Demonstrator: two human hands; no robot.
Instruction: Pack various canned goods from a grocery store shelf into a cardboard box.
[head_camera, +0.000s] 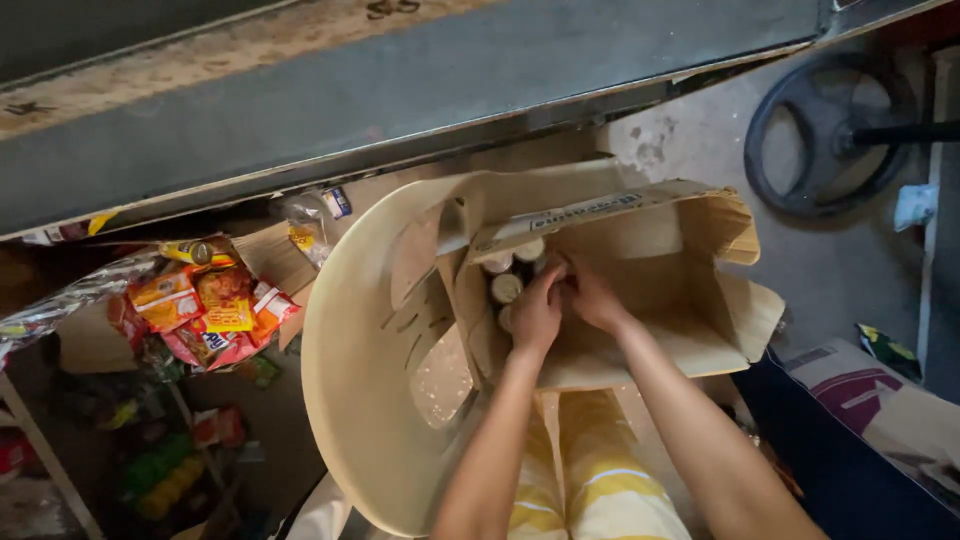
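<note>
Concrete floor (700, 150), plastic chair (350, 400) carrying cardboard box (700, 300); both hands, left hand (537, 312) & right hand (592, 298), gripping bottles (506, 288) inside; snack packets (205, 305) lying nearby.

The box (690, 300) is matt brown cardboard, its flaps creased and rough at the torn edges. It rests on a chair (345, 360) of smooth cream plastic with a dull sheen. The bottles (505, 288) at the box's left end have smooth pale plastic caps. Snack packets (205, 305) left of the chair are glossy foil and plastic film. The floor (830, 265) is rough, stained concrete.
</note>
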